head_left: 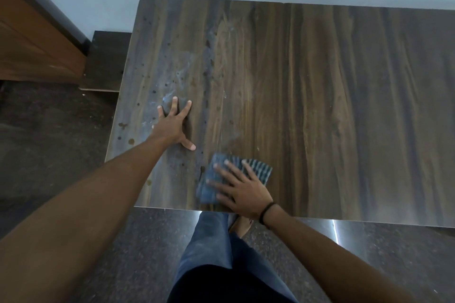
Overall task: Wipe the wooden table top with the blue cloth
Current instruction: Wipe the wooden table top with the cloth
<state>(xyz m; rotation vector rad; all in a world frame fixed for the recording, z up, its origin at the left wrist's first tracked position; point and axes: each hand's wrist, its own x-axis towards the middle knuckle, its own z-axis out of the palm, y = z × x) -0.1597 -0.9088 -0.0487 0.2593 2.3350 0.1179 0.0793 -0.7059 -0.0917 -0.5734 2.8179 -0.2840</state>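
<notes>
head view: right hand (242, 189) flat, fingers spread, pressing the blue cloth (231, 177) onto the wooden desk (320, 93) near its front edge. left hand (173, 124) splayed wide, fingertips planted on the spotted left side of the desk, holding nothing.

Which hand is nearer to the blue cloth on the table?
Right. The right hand lies flat on the blue cloth, fingers spread, pressing it to the table top. The left hand rests on bare wood, apart from the cloth, farther left.

No text, label or number is legible.
</notes>
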